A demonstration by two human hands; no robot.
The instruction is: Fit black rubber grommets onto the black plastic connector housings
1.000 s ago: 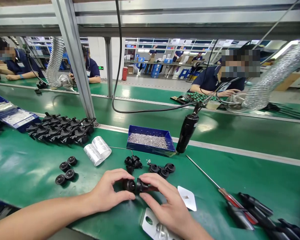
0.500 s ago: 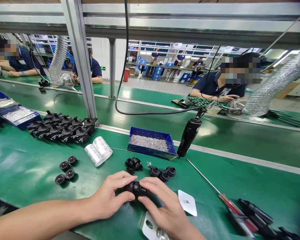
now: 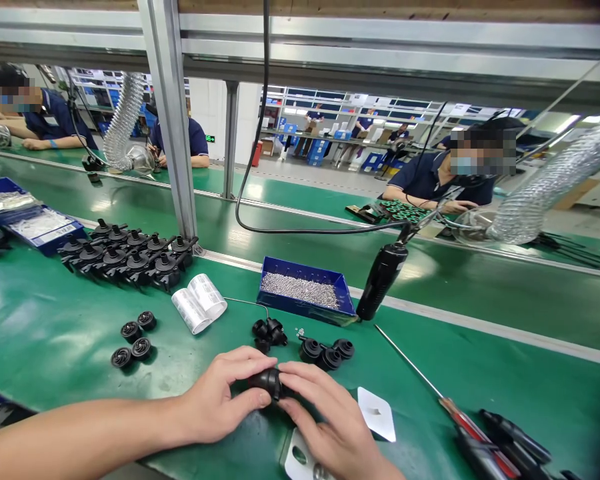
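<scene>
A black rounded plastic part (image 3: 266, 383) is held low over the green bench between both hands. My left hand (image 3: 223, 397) grips its left side with thumb and fingers. My right hand (image 3: 330, 417) closes on its right end, hiding much of that end. Just beyond the fingers sit a cluster of small black fittings (image 3: 269, 333) and several round black housings (image 3: 326, 353). Partly under my right hand lies a metal plate with a hole (image 3: 299, 455), and right of it a white square card (image 3: 377, 414).
A blue tray of tiny metal pieces (image 3: 303, 291) stands behind, beside a hanging black electric screwdriver (image 3: 383, 280). Left are black ribbed caps (image 3: 141, 348), a label roll (image 3: 200, 303) and rows of black assemblies (image 3: 125, 257). Screwdrivers (image 3: 473, 427) lie right. Co-workers sit opposite.
The black part has turned in my fingers, and my right fingers now cover more of its right end. The camera view has shifted slightly.
</scene>
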